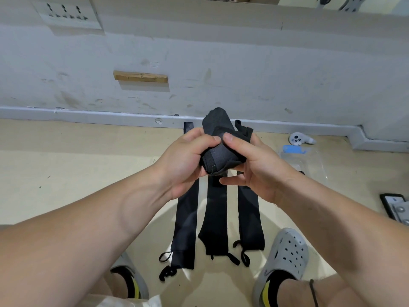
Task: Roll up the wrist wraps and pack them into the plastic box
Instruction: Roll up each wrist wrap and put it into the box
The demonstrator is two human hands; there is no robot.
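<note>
Both my hands hold a black wrist wrap [221,149], partly rolled into a thick bundle, above the floor. My left hand [186,160] grips its left side with the thumb on top. My right hand [252,165] pinches its right side, thumb pressed on the roll. Three more black wrist wraps lie flat on the floor below: a left one [184,229], a middle one [215,220] and a right one [250,220], each with thumb loops at the near end. The clear plastic box [307,160] sits on the floor to the right, partly hidden by my right forearm.
A white controller [298,139] lies by the skirting board at the right. A dark phone-like device [394,206] lies at the far right edge. My feet in grey clogs [285,258] flank the wraps. The white wall runs along the back.
</note>
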